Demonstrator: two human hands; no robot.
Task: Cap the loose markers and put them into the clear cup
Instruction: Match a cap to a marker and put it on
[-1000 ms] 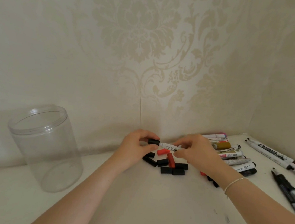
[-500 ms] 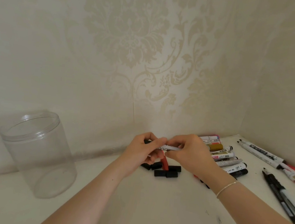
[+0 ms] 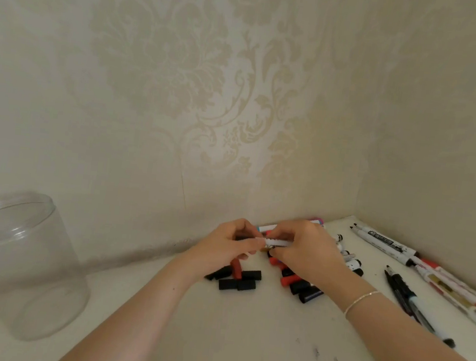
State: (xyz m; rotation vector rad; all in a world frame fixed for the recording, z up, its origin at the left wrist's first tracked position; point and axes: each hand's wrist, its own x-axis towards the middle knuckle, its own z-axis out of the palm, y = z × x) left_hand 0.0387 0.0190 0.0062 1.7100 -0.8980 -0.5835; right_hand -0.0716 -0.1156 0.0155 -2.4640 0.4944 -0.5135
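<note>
Against patterned wallpaper, over the pale surface [image 3: 242, 344], a white marker [image 3: 278, 242] is pinched between left hand [image 3: 227, 249] and right hand [image 3: 304, 251], capping apparently underway; next, the clear cup [image 3: 18, 262] far left must be reached.

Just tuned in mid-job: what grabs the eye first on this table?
Both hands meet at centre, the left hand and right hand gripping a white marker between them. Loose black and red caps lie just below. The clear cup stands far left, holding no markers.
</note>
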